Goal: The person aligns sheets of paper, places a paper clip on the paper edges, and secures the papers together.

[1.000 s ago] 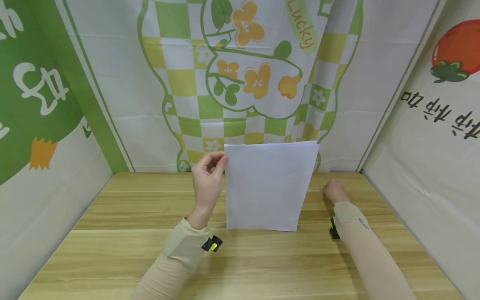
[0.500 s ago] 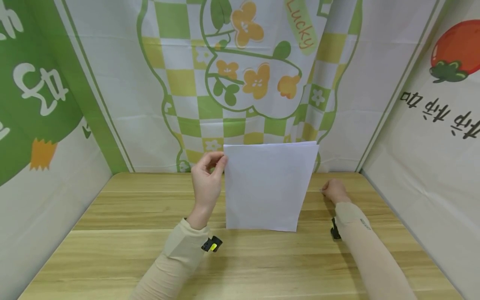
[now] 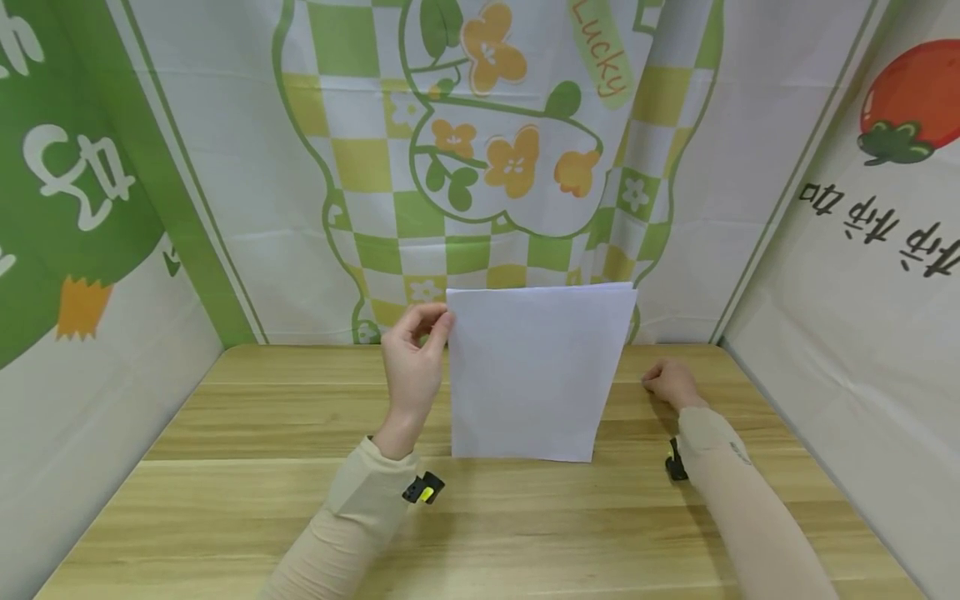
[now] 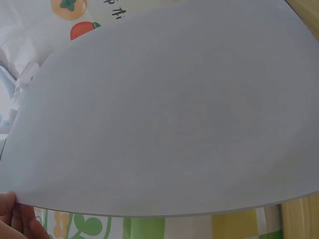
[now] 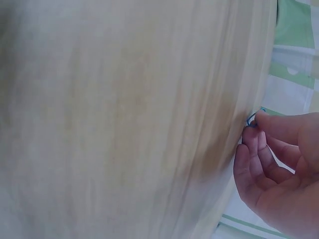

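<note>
White paper (image 3: 536, 375) stands upright, its lower edge at the wooden table. A doubled line along its top edge suggests more than one sheet. My left hand (image 3: 414, 362) pinches it near the upper left corner, thumb towards me. In the left wrist view the paper fills most of the picture. Farther right, low over the back of the table, my right hand (image 3: 673, 384) pinches a small blue wire loop, which looks like a paper clip (image 5: 249, 119), between thumb and forefinger. The fingers cover part of the clip.
The wooden table (image 3: 262, 500) runs back to a printed curtain (image 3: 360, 167) with green and yellow checks. Printed cloth walls (image 3: 862, 317) close off both sides. Each wrist carries a small black camera mount (image 3: 424, 487).
My right wrist and forearm have shifted slightly to the right, the hand staying in nearly the same spot. The left hand and the paper have hardly moved.
</note>
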{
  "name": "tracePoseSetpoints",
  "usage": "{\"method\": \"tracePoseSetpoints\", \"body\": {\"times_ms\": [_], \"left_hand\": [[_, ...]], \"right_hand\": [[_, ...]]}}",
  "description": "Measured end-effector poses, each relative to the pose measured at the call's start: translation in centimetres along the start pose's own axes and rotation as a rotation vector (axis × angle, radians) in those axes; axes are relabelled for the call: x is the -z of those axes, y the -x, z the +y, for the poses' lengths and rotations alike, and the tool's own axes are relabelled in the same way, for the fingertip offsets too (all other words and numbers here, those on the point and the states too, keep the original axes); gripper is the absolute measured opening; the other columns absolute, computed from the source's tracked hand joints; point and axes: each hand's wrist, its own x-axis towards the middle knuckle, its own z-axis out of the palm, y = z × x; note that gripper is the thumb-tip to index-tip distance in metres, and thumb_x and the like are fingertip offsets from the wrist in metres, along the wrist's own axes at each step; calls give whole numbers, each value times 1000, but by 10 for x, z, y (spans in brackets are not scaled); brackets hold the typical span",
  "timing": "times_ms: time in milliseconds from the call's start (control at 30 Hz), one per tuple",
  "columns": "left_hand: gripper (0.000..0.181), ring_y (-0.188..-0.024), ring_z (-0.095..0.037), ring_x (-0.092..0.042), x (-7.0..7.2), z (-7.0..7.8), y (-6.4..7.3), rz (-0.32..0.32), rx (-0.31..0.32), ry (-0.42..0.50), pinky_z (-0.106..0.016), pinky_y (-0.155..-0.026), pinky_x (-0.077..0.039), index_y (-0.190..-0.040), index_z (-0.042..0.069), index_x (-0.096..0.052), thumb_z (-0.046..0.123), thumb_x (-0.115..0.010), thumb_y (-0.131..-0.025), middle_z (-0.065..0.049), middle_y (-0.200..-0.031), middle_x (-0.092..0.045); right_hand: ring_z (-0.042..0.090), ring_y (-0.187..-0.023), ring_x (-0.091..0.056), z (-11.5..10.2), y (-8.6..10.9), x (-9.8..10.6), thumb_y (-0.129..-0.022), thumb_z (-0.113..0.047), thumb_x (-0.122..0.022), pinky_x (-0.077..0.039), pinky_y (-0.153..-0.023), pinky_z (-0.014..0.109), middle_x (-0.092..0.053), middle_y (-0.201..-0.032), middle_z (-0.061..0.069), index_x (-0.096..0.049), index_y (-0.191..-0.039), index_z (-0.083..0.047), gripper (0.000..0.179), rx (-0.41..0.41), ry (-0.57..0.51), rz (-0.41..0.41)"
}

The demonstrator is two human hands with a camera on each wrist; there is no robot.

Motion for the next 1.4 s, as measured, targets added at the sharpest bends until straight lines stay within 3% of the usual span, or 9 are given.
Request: {"method": "tracePoseSetpoints", "body": {"times_ms": [233, 400, 667, 1033, 1400], "left_hand": [[13, -77, -8, -57, 0, 0, 0, 0, 5, 0, -23, -70, -47, -93, -12, -65, 0, -64, -87, -26, -89, -65], [13, -77, -8, -56, 1, 0, 0, -1, 9, 6, -22, -70, -46, -93, -12, -65, 0, -64, -87, -26, -89, -65], [13, -77, -7, -56, -1, -1, 0, 2, 9, 8, -21, -70, -46, -93, -12, -65, -1, -64, -87, -26, -89, -64], [13, -76, -7, -56, 0, -1, 0, 3, -2, 13, -22, -70, -46, -92, -13, -64, -2, -64, -87, -27, -88, -64], [13, -77, -8, -57, 0, 0, 0, 1, 4, 20, -23, -71, -47, -92, -13, -64, -2, -64, -87, -27, -88, -64]], "right_hand": [[37, -86, -59, 4, 0, 0, -88, -12, -62, -47, -81, 47, -66, -92, 23, -66, -90, 7, 20, 19, -19, 12], [30, -79, -58, 7, 1, -1, -91, -15, -60, -47, -72, 41, -66, -88, 20, -64, -93, 5, 21, 25, -44, -3], [23, -74, -59, 7, 8, 0, -93, -13, -59, -48, -68, 36, -65, -83, 16, -62, -95, 5, 18, 33, -107, -7], [25, -79, -64, 7, 11, 1, -92, -11, -60, -51, -75, 39, -68, -89, 19, -62, -99, 6, 19, 29, -136, -5], [9, -68, -64, 9, 11, 4, -93, -10, -58, -51, -61, 19, -70, -86, 18, -61, -98, 8, 18, -1, -270, -21]]}}
